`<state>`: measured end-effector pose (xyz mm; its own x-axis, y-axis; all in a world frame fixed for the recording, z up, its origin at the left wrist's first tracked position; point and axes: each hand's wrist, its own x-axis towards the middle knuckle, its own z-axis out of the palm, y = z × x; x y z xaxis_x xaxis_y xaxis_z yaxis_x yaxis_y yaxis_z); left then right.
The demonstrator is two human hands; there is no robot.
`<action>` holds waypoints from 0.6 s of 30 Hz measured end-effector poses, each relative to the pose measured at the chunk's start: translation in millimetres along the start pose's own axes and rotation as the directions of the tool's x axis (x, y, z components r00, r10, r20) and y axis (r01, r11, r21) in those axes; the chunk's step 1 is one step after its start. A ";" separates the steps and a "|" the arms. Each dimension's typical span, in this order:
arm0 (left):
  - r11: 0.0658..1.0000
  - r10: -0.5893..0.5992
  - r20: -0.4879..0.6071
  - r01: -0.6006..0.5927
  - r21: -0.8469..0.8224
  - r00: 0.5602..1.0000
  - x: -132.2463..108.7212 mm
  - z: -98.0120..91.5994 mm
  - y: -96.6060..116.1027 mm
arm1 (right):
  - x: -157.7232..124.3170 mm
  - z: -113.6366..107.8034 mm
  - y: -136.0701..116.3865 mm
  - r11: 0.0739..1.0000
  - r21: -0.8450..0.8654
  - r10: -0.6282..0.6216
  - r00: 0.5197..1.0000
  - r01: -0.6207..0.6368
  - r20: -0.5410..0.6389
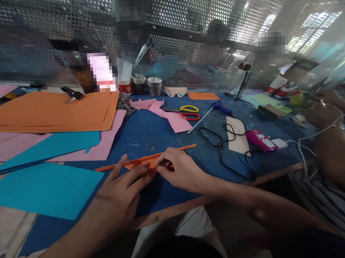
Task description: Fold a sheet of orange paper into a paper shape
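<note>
A long, narrow orange paper strip lies on the blue table surface in front of me. My left hand rests flat on its left part, fingers stretched out and pressing the paper down. My right hand is bent over the strip's middle, its fingertips pinched together on the orange paper. The part of the strip under both hands is hidden.
Orange sheets, pink sheets and teal sheets lie at the left. Scissors, a glue gun, a black cable and a pink device sit beyond. Another person's arm is at the right.
</note>
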<state>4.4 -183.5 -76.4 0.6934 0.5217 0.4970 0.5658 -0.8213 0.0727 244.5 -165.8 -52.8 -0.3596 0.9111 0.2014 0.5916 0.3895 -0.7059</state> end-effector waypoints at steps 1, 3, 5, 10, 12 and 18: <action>1.000 0.002 0.002 -0.002 0.000 1.000 0.1 -0.2 0.1 | -0.4 0.3 -0.4 1.000 -0.011 -0.003 1.000 0.003 -0.003; 1.000 0.002 0.007 -0.002 -0.003 1.000 0.0 -0.4 -0.1 | -0.7 1.0 -1.3 0.999 -0.034 -0.011 1.000 0.011 -0.011; 1.000 0.003 0.010 -0.003 -0.011 1.000 -0.3 0.0 -0.4 | -0.1 1.6 -2.2 0.999 -0.051 -0.019 1.000 0.018 -0.014; 0.997 -0.037 -0.019 0.035 -0.063 0.999 -0.1 3.9 1.6 | 1.6 2.4 -1.9 0.999 -0.039 -0.002 1.000 0.001 -0.012; 0.993 -0.069 -0.050 0.064 -0.097 0.996 0.9 5.3 4.0 | 1.3 2.3 -1.3 1.000 -0.031 0.002 1.000 -0.002 -0.011; 0.991 -0.075 -0.065 0.067 -0.115 0.995 1.6 5.1 7.2 | -0.5 0.9 -1.0 1.000 -0.020 -0.014 1.000 0.014 -0.006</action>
<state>11.9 -187.4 -79.4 0.6184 0.5660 0.5452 0.5563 -0.8053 0.2049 243.4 -166.7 -52.7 -0.3639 0.9062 0.2151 0.6007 0.4049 -0.6894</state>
